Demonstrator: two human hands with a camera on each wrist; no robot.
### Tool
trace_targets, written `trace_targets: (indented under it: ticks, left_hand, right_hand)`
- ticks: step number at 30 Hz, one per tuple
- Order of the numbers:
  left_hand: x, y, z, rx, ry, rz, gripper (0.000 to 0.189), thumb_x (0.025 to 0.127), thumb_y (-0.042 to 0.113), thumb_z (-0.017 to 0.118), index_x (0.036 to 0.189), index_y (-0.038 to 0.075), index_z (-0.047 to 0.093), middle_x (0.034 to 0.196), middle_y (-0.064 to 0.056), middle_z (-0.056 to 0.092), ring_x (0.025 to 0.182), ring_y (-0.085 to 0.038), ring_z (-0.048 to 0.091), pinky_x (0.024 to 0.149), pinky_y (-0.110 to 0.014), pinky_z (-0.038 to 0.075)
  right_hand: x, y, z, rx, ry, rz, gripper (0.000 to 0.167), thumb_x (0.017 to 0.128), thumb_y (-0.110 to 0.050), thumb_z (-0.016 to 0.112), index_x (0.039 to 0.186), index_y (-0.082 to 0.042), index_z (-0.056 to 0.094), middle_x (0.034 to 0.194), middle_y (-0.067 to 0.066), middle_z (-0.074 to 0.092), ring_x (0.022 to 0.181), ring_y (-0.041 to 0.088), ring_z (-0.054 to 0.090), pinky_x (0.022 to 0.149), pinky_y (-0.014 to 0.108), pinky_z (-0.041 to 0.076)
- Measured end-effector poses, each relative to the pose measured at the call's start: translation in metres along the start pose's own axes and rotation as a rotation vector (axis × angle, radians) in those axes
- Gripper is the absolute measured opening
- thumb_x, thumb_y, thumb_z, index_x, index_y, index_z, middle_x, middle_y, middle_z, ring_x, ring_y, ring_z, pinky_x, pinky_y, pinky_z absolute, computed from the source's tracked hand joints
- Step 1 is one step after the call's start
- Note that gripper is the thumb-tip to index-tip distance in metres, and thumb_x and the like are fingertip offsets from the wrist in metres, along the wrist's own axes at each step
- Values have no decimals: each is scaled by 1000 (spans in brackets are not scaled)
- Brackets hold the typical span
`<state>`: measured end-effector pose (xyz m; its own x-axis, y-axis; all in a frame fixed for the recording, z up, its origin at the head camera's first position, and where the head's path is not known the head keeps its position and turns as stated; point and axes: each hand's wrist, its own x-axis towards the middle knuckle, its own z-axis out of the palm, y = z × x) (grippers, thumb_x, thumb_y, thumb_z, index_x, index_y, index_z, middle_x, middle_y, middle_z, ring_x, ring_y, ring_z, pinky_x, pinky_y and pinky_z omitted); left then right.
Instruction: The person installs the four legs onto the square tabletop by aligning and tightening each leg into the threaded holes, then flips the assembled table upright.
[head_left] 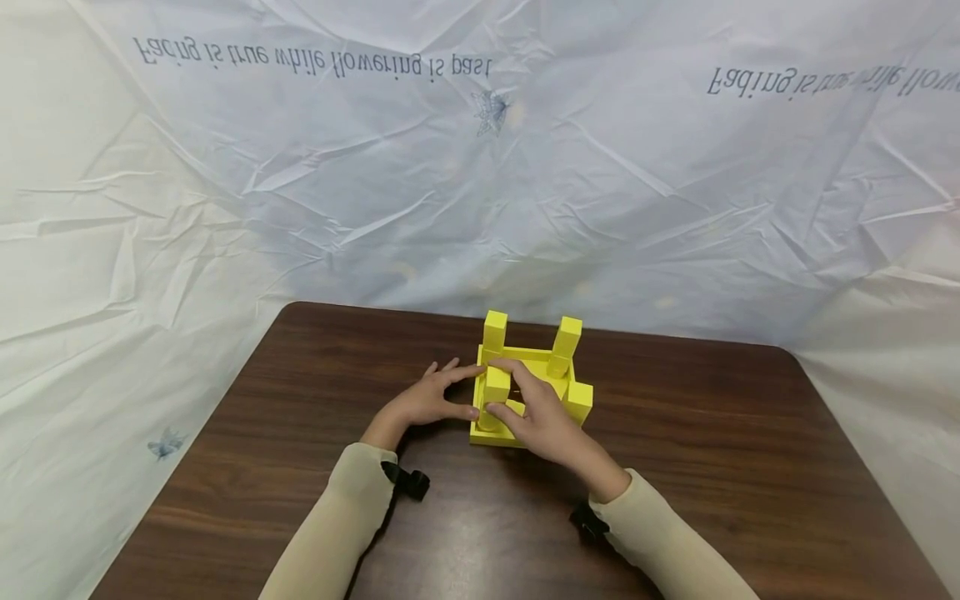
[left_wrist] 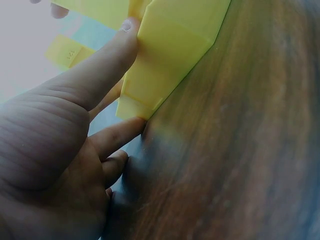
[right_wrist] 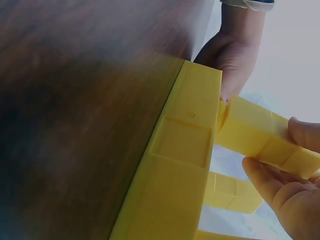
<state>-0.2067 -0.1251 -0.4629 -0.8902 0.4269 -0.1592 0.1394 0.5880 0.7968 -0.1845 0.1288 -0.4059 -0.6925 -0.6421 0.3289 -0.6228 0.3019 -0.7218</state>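
Observation:
A yellow square frame with raised edges [head_left: 498, 439] lies on the table, a blocky post rising from each corner. My right hand [head_left: 547, 425] holds the near-left post [head_left: 498, 385] between thumb and fingers; the right wrist view shows thumb and fingertips on opposite faces of this post [right_wrist: 247, 125]. At the frame's left side is my left hand [head_left: 423, 400], its thumb and forefinger extended and spread. In the left wrist view the left thumb [left_wrist: 107, 62] lies against the yellow side wall [left_wrist: 172, 45], with another fingertip at that wall's lower end.
Other yellow posts stand at the far left [head_left: 494, 332], far right [head_left: 566, 343] and near right [head_left: 579, 402] corners. The dark wood-grain table [head_left: 337, 358] has rounded far corners. Behind it hangs a creased pale sheet [head_left: 420, 200] with printed lettering.

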Motion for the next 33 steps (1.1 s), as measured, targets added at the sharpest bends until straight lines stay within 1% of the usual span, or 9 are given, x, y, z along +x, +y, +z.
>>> trace_targets:
  ticks: [8, 12, 13, 16, 18, 22, 26, 29, 33]
  left_hand:
    - [1, -1, -1, 13, -11, 28, 83, 95, 43, 81, 165, 24, 41, 173, -7, 29, 163, -34, 3, 126, -65, -6]
    - [1, -2, -3, 25, -24, 61, 82, 96, 41, 80, 165, 22, 41, 171, -5, 33, 163, -34, 4, 127, -62, -9]
    - [1, -2, -3, 26, -28, 68, 82, 96, 40, 80, 165, 21, 41, 171, -5, 33, 163, -34, 4, 127, -61, -9]
    - [1, -2, -4, 19, -38, 80, 81, 97, 39, 80, 165, 21, 40, 171, -5, 33, 163, -34, 3, 127, -61, -9]
    - [1, -2, -4, 10, -43, 76, 81, 97, 40, 79, 166, 22, 40, 172, -5, 31, 163, -34, 1, 127, -62, -9]
    - [0, -3, -5, -5, -51, 63, 82, 97, 41, 79, 166, 23, 39, 173, -5, 29, 163, -33, -1, 126, -64, -9]
    - [0, -3, -4, -6, -49, 56, 82, 97, 42, 78, 166, 24, 39, 172, -5, 30, 163, -33, -1, 126, -64, -8]
    - [-1, -2, -4, -16, -44, 32, 83, 96, 43, 79, 166, 26, 38, 174, -6, 25, 163, -34, -4, 125, -68, -5]
    - [-2, -2, -3, -38, -38, -6, 84, 95, 45, 79, 166, 30, 38, 176, -9, 15, 162, -39, -10, 122, -75, 2]
  right_hand:
    - [1, 5, 0, 66, -4, 59, 62, 101, -17, 75, 156, -9, 46, 150, 21, 58, 116, 31, 68, 101, 57, 54]
    - [0, 8, 2, 132, -26, 81, 62, 103, -18, 72, 158, -11, 44, 155, 20, 53, 122, 30, 64, 100, 56, 54]
    - [0, 8, 2, 146, -33, 82, 62, 104, -18, 71, 159, -11, 43, 157, 20, 50, 130, 31, 60, 101, 56, 53]
    - [0, 9, 2, 185, -58, 78, 60, 106, -14, 68, 160, -10, 40, 162, 21, 44, 138, 32, 54, 103, 56, 52]
    - [0, 10, 2, 197, -76, 80, 60, 106, -12, 66, 160, -10, 39, 162, 21, 42, 138, 31, 53, 104, 55, 52]
    - [1, 11, 1, 208, -98, 82, 59, 107, -11, 65, 160, -10, 39, 159, 20, 46, 126, 27, 57, 101, 51, 52]
    - [1, 13, 1, 204, -106, 75, 56, 107, -13, 65, 158, -11, 43, 140, 12, 59, 111, 23, 59, 98, 46, 53]
    - [1, 13, 1, 193, -109, 64, 55, 107, -14, 66, 157, -11, 45, 122, 4, 63, 103, 21, 60, 98, 45, 54]
    - [1, 14, 1, 181, -106, 57, 56, 106, -15, 68, 157, -10, 46, 116, 2, 64, 101, 20, 62, 98, 44, 56]
